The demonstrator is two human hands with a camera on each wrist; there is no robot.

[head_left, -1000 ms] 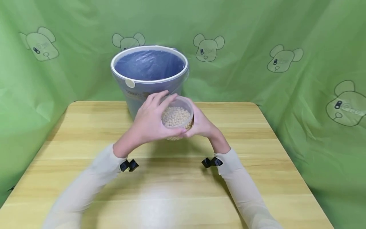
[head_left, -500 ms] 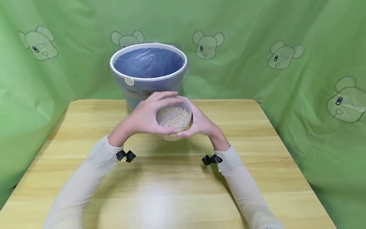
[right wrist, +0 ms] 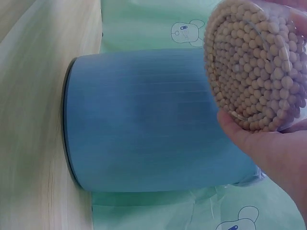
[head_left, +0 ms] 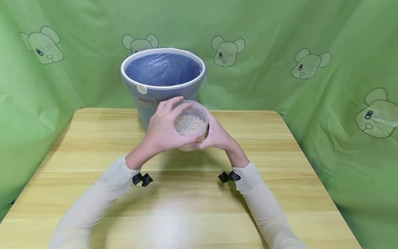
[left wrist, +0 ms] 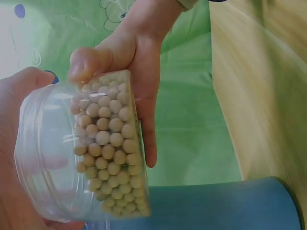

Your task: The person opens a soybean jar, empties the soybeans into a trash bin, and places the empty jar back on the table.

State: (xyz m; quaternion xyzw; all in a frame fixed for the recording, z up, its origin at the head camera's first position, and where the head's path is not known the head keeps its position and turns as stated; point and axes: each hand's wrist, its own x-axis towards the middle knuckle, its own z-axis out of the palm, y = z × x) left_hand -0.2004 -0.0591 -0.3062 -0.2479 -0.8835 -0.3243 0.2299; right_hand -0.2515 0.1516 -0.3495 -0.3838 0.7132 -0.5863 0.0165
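Observation:
A clear round plastic jar (head_left: 197, 106), about half full of small pale beige balls (head_left: 189, 124), is held above the table in front of the bin. Its open mouth faces up toward the head camera. My left hand (head_left: 163, 129) grips it around the rim, thumb along the near edge and fingers over the far edge. From the other side my right hand (head_left: 217, 133) holds the jar lower down. In the left wrist view the right hand's straight finger (left wrist: 149, 143) runs along the jar's base. The right wrist view shows the balls packed against the bottom.
A blue bin (head_left: 192, 91) with a white rim and a plastic liner stands on the wooden table (head_left: 264, 152) just behind the jar. Green curtain (head_left: 261, 20) with bear drawings surrounds the table at the back and sides.
My left hand swung to the left around the jar's rim and has swung back, fingers again spread over the far edge. The right hand keeps its grip, and the jar stays in front of the bin.

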